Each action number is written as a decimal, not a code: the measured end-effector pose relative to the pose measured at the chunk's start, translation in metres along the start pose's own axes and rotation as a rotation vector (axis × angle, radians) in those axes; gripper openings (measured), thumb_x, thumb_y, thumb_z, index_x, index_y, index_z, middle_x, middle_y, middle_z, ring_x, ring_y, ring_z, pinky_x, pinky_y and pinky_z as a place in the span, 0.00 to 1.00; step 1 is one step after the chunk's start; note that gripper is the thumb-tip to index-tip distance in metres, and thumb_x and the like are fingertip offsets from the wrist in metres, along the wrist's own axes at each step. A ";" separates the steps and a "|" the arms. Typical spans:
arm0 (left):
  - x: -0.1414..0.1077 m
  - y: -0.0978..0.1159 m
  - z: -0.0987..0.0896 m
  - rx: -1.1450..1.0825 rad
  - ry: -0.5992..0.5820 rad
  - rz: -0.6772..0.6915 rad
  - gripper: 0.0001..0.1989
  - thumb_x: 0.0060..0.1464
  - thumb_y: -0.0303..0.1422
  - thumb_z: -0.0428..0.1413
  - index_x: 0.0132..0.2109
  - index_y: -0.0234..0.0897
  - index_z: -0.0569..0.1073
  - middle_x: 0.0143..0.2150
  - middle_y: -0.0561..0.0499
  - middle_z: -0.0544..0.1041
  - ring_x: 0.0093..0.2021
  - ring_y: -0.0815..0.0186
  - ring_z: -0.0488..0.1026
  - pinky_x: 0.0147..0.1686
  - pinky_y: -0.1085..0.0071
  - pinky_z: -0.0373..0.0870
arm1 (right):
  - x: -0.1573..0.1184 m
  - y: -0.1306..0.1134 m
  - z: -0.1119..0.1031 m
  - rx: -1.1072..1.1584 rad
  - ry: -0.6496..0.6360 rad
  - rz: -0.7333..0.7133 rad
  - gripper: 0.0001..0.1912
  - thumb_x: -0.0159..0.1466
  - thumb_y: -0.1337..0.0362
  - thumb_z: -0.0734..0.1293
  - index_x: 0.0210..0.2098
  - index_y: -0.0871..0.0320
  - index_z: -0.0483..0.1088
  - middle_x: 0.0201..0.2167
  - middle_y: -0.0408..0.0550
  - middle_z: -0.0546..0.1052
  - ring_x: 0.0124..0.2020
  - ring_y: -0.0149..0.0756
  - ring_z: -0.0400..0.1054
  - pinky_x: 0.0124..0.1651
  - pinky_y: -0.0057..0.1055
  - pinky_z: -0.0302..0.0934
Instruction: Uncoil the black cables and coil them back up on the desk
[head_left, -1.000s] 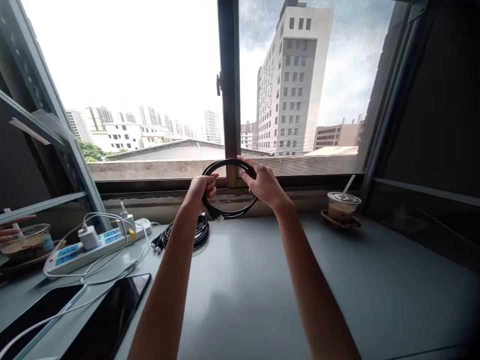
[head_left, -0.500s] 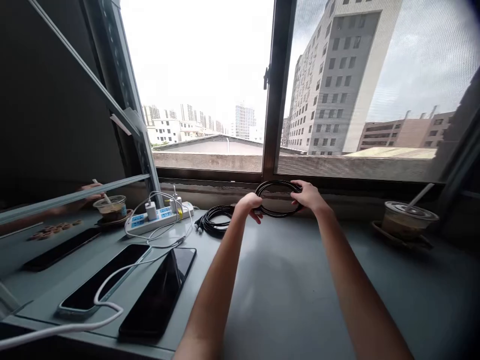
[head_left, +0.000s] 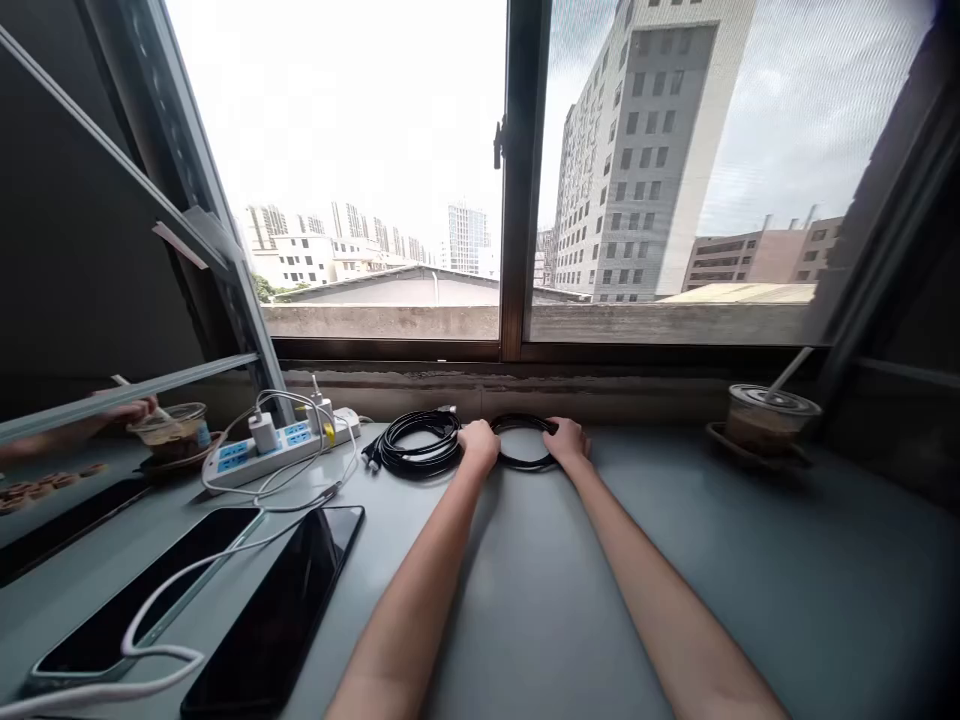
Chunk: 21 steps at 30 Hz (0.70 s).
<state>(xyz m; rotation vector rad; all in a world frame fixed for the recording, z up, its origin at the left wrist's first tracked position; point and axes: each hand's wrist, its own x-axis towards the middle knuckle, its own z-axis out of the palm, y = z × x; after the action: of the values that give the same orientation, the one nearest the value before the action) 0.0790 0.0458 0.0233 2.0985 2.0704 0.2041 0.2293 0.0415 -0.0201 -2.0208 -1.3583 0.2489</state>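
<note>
A black coiled cable (head_left: 527,466) lies at the back of the grey table, close to the wall under the window. My left hand (head_left: 479,443) is closed on the left side of its loop, and my right hand (head_left: 568,440) grips the right side. The fingertips of both hands are mostly hidden behind the knuckles. Just left of my left hand rests a second, thicker coil of black cable (head_left: 409,466), its pale connectors showing at its left end and at the top.
Further left stand a white power strip (head_left: 281,445) with chargers and white cords, a black phone (head_left: 281,610) and a phone in a light case (head_left: 150,600). A lidded drink cup (head_left: 769,420) sits on a tray at right. Another person's hand (head_left: 135,408) holds a straw in another cup (head_left: 176,435).
Both hands have lowered the cable loop from the air onto the table, beside the other coil. The camera view has shifted somewhat to the right.
</note>
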 end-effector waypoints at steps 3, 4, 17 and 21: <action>0.001 0.001 0.011 0.054 0.042 -0.002 0.17 0.57 0.37 0.52 0.51 0.32 0.67 0.49 0.44 0.70 0.46 0.62 0.70 0.45 0.59 0.69 | 0.000 0.003 0.003 -0.002 0.055 0.009 0.20 0.56 0.64 0.63 0.48 0.51 0.72 0.45 0.49 0.75 0.48 0.44 0.67 0.48 0.36 0.60; 0.001 0.000 0.013 0.066 0.056 0.004 0.17 0.57 0.37 0.52 0.50 0.32 0.68 0.49 0.44 0.70 0.46 0.62 0.70 0.45 0.59 0.69 | 0.001 0.003 0.003 -0.002 0.067 0.011 0.20 0.56 0.64 0.63 0.48 0.52 0.73 0.44 0.49 0.75 0.47 0.44 0.67 0.47 0.35 0.60; -0.023 -0.006 0.025 -0.027 0.159 -0.011 0.19 0.61 0.41 0.44 0.47 0.30 0.70 0.44 0.43 0.73 0.44 0.62 0.72 0.44 0.61 0.68 | -0.013 0.005 0.002 0.016 0.197 -0.018 0.17 0.56 0.59 0.61 0.40 0.58 0.74 0.42 0.55 0.74 0.47 0.48 0.64 0.49 0.41 0.55; -0.039 -0.011 0.028 -0.102 0.240 -0.030 0.27 0.63 0.42 0.33 0.47 0.29 0.70 0.41 0.37 0.75 0.45 0.56 0.73 0.41 0.65 0.66 | -0.028 0.006 -0.006 0.064 0.296 -0.059 0.19 0.60 0.60 0.57 0.46 0.60 0.70 0.46 0.55 0.71 0.50 0.46 0.60 0.53 0.41 0.50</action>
<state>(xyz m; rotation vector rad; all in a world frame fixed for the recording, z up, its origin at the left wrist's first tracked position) 0.0736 0.0055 -0.0055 2.0687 2.1668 0.5714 0.2246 0.0125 -0.0250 -1.8750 -1.2051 -0.0335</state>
